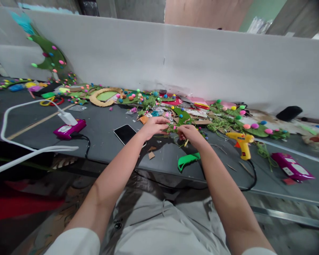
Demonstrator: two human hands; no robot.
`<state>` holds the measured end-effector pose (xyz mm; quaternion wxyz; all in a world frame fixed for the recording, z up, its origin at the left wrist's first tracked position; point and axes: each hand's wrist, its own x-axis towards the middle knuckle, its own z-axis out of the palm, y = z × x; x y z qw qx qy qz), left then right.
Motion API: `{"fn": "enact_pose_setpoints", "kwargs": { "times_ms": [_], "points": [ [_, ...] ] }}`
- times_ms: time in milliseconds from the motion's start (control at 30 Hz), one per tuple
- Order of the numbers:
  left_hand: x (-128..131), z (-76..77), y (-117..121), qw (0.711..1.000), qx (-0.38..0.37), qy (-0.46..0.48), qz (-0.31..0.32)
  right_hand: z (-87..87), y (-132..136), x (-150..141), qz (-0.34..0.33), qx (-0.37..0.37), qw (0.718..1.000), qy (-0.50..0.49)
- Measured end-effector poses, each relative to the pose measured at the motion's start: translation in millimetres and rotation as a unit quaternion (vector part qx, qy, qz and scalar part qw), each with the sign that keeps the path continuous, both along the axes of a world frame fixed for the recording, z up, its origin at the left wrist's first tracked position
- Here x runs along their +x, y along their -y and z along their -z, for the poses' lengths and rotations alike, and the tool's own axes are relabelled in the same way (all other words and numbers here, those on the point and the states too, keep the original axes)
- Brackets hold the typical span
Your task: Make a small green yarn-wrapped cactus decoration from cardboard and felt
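Note:
At the middle of the table, my left hand [154, 128] grips the left end of a small green piece with pompoms [172, 128], fingers stretched along its edge. My right hand [190, 135] is curled closed at the piece's right end. A short yellowish tip [186, 143] pokes out beneath it; what those fingers hold is mostly hidden. Thin green strands hang between the hands. A green-handled cutter [187, 161] lies just below my right hand. To the left of my left hand is a phone [125, 134] with a dark screen.
A yellow glue gun [243, 143] stands on the right, near a purple power box [291, 167]. Another purple box [70, 129] with a white plug and cable is at left. Felt scraps, pompom strips and a tan ring [94, 97] line the back, below a white partition [202, 60].

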<state>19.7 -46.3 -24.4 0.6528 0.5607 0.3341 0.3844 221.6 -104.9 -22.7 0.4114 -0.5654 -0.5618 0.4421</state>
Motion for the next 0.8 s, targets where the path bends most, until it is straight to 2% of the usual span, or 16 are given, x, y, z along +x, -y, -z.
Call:
{"fn": "enact_pose_setpoints", "kwargs": {
  "times_ms": [167,433,600,800],
  "points": [
    [-0.8,2.1,-3.5,0.999,0.037,-0.029,-0.023,-3.8,1.6,0.4,0.015,-0.027,0.996,-0.088],
    [-0.6,-1.6,1.7,0.996,0.056,-0.076,-0.01,-1.0,-2.9,4.9,0.041,-0.033,0.993,-0.107],
    [-0.1,-3.4,4.0,0.992,0.08,-0.101,-0.013,-3.6,-0.7,3.4,0.021,-0.04,0.988,-0.148],
    [1.6,4.7,-3.5,0.99,0.102,-0.089,-0.043,-12.2,8.2,3.5,-0.008,0.025,0.974,-0.225]
  ]
}}
